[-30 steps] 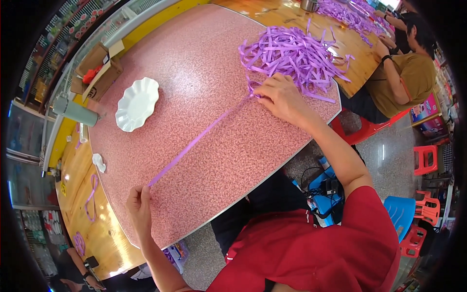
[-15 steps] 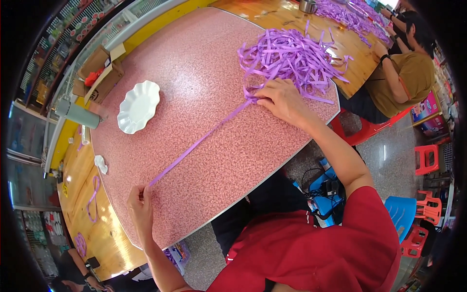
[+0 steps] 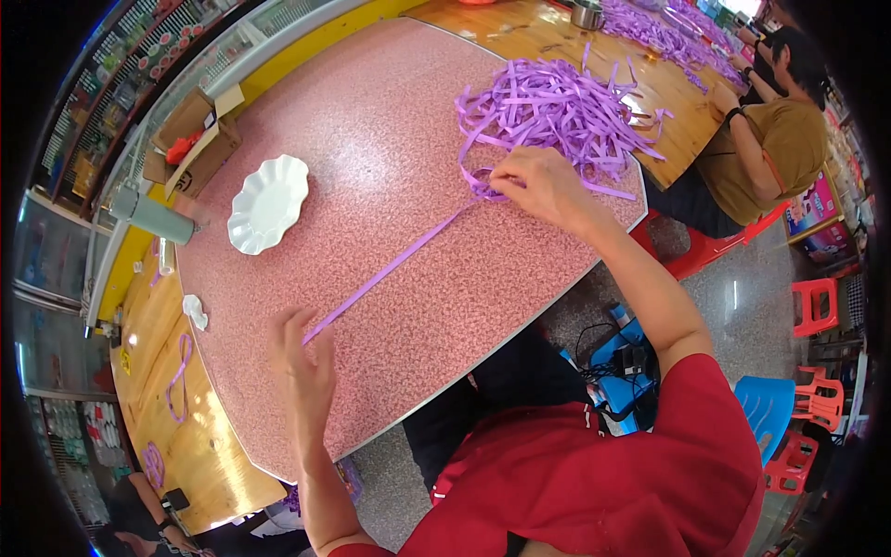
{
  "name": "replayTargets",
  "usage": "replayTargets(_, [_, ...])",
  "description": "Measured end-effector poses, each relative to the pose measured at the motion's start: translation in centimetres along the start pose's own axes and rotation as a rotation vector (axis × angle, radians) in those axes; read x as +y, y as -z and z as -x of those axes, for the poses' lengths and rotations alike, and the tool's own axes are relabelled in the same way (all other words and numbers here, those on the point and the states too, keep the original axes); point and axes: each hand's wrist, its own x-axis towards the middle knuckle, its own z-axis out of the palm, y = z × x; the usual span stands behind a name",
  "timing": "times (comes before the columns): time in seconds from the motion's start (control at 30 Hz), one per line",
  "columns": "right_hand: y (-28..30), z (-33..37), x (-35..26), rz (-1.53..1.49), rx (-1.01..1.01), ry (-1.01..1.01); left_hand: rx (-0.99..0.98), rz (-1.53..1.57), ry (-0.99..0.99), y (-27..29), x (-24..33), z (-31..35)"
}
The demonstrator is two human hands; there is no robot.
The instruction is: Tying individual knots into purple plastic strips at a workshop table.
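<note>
A long purple ribbon [image 3: 394, 267] lies slantwise over the pink speckled tabletop [image 3: 445, 306]. Its near end reaches my left hand [image 3: 306, 371], which is slightly blurred, with its fingers apart and no grip on the ribbon. At the other end, my right hand [image 3: 546, 188] pinches the ribbon by a small loop, fingers closed. Just beyond that hand rises a tangled heap of purple ribbons [image 3: 557, 107]; a few strands hang down toward my fingers.
Left of the ribbon are a white scalloped plate [image 3: 269, 204], a grey-green bottle [image 3: 153, 215] and an open cardboard box [image 3: 200, 139]. A loose ribbon loop [image 3: 179, 376] lies on the wooden table. To the right sits a co-worker [image 3: 766, 148]; red stools [image 3: 815, 304] stand behind.
My left hand has loosened from the ribbon's near end and moved a little to the right, its fingers spreading. The right hand stays almost in place.
</note>
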Motion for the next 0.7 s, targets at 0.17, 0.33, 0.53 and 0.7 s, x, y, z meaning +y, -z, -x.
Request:
replayTargets(0.17, [-1.2,0.6,-0.1,0.134,0.084,0.085,-0.082,0.050,-0.070,-2.5,2.2,-0.5])
replayTargets(0.33, [1.4,0.0,-1.8,0.015,0.121,0.031,-0.049,0.136,-0.207,-3.9,5.0,-1.7])
replayTargets(0.53, [3.1,1.3,-8.2,-0.326,0.093,0.102,0.060,0.122,-0.466,-5.5,9.8,-4.1])
replayTargets(0.7, [1.8,3.1,-9.9,-1.246,-0.349,-0.353,0.044,0.163,-0.674,-6.2,9.3,-3.4])
